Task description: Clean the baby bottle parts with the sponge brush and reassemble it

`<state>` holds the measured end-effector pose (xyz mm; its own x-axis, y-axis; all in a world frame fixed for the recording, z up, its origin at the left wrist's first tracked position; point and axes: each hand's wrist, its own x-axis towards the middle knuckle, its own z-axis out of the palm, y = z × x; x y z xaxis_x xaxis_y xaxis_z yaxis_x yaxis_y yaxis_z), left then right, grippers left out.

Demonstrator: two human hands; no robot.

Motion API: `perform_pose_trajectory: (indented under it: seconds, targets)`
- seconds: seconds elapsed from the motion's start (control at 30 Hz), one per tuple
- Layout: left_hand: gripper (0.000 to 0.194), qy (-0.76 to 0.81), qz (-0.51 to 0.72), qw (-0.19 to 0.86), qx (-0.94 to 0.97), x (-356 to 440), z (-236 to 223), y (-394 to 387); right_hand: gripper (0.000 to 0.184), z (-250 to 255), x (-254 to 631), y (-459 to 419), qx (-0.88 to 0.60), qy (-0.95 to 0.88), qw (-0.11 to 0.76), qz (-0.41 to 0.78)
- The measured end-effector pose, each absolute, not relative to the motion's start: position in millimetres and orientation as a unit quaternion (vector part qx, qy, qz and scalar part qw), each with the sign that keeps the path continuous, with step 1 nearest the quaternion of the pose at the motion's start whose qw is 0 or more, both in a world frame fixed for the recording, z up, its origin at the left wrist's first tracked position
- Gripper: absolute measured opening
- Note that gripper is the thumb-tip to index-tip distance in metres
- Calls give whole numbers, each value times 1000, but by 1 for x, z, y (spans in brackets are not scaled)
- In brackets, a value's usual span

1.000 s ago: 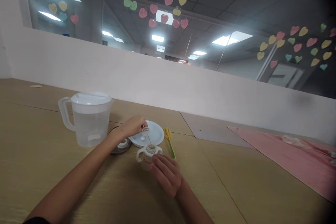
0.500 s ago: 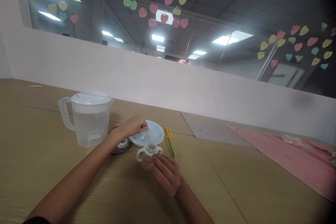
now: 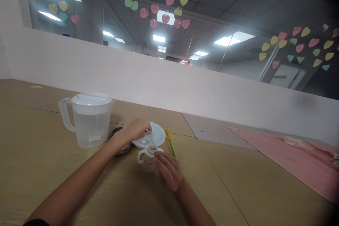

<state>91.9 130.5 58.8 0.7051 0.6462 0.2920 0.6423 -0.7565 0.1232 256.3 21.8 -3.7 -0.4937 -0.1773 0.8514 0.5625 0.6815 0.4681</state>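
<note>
My left hand [image 3: 139,128] is closed, fingertips pinching a small clear, ring-shaped piece [image 3: 149,135] above a white plate [image 3: 159,133]. From that piece a thin, wire-like rod [image 3: 153,141] slants down to my right hand [image 3: 169,170]. The right hand's fingers are closed at the rod's lower end; the exact grip is partly hidden. Just left of those fingers a clear baby bottle [image 3: 148,166] with white side handles stands upright, its neck uncapped. I cannot tell whether the right fingers touch the bottle. A small white knob shows below the clear piece.
A lidded clear pitcher [image 3: 91,127] holding liquid stands at left. A dark round dish [image 3: 123,152] lies partly under my left forearm. Right of the plate lies a brush with yellow head and green handle [image 3: 172,147]. A pink cloth [image 3: 288,159] spreads at far right.
Both hands have shifted slightly: the left a little to the right with the clear piece, the right slightly upward. The rod between them has moved along. The bottle stands in nearly the same place.
</note>
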Motion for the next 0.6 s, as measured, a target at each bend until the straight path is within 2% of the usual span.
perform_pose_trajectory:
  seconds: [0.3,0.6]
  targets:
    - [18,335,155,-40,928,95,58,127,22,-14,257,31,-149,-762,528,-343]
    - [19,322,155,-16,934,98,68,108,29,-25,263,41,-184,-768,520,-326]
